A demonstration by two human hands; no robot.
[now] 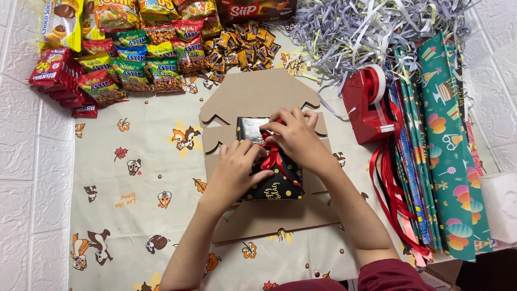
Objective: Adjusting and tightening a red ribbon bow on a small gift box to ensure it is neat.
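Observation:
A small box wrapped in black paper with gold dots lies on a brown cardboard cut-out in the middle of the patterned cloth. A red ribbon crosses the top of the box. My left hand rests on the box's left side, thumb pressing by the ribbon. My right hand sits over the far end of the box, fingers pinching the red ribbon there. A patch of silver foil shows at the box's far left corner.
Snack packets and wrapped candies are piled at the back left. Shredded paper fills the back right. A red tape dispenser, loose red ribbon and gift-wrap rolls lie on the right.

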